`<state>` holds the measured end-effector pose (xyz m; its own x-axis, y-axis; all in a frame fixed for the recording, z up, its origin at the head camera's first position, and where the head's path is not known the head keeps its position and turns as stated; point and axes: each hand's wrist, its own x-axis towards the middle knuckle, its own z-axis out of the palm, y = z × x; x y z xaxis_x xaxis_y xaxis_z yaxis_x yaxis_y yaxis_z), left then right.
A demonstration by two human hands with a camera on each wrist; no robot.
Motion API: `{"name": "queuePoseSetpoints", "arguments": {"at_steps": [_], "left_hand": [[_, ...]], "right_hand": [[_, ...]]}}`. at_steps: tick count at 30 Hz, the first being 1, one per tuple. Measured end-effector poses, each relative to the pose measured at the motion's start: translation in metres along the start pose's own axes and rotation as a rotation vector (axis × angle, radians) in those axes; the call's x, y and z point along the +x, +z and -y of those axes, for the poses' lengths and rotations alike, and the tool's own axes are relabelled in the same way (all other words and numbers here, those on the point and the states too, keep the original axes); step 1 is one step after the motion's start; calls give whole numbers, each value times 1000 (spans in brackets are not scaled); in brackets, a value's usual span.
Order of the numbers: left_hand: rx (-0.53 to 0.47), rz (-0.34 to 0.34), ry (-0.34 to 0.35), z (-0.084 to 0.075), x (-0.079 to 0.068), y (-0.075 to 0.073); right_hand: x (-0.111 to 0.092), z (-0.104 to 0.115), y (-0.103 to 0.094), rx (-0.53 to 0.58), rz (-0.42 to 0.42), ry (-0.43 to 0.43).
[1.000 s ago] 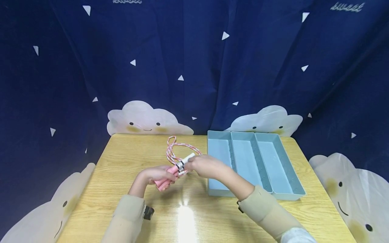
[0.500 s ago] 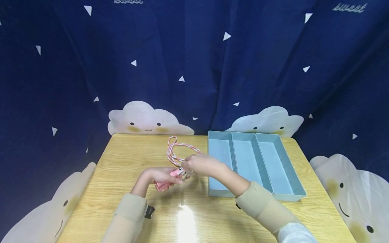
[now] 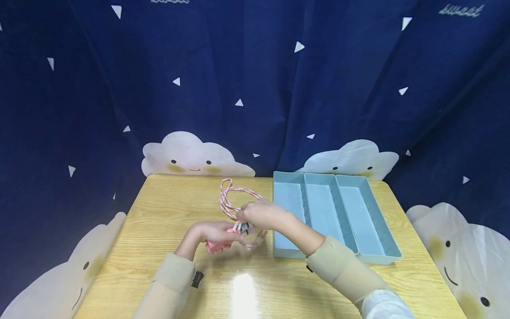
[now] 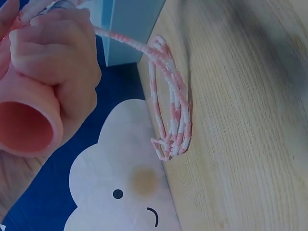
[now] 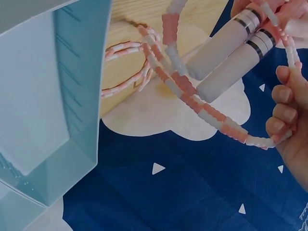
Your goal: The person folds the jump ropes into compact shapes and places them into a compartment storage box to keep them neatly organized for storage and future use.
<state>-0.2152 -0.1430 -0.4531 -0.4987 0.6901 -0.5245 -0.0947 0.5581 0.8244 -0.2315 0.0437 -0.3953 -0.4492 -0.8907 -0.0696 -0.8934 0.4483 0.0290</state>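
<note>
My left hand grips the two handles of a beaded jump rope together, side by side. Their pink ends are flared and hollow. In the right wrist view the white ends with black and silver bands point out past the left hand. My right hand pinches the pink-and-white rope close beside the handles, with one strand running round them and a loop drooping below. More of the rope lies coiled on the table behind the hands.
A light blue tray with three long compartments stands on the right of the wooden table, close to my right forearm. Behind the table hangs a dark blue curtain with cloud prints.
My right hand has drawn the rope around the handles, moving slightly left and back up. A loop now droops beneath it. The handles have turned in my left hand.
</note>
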Motion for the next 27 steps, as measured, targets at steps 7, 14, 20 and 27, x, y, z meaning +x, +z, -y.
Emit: {"name": "queuePoseSetpoints", "arguments": {"at_steps": [7,14,20,27], "left_hand": [[9,-23,-4,0,1,4],[45,-12,10,1,0,4],[87,-21,23,1,-3,4],[68,8,51,1,-4,3]], "right_hand": [[0,-2,2,47,-26,-21],[0,-5,5,54,-29,-27],[-1,-7,6,101,-44,-55],[1,-13,11,208,-8,-52]]}}
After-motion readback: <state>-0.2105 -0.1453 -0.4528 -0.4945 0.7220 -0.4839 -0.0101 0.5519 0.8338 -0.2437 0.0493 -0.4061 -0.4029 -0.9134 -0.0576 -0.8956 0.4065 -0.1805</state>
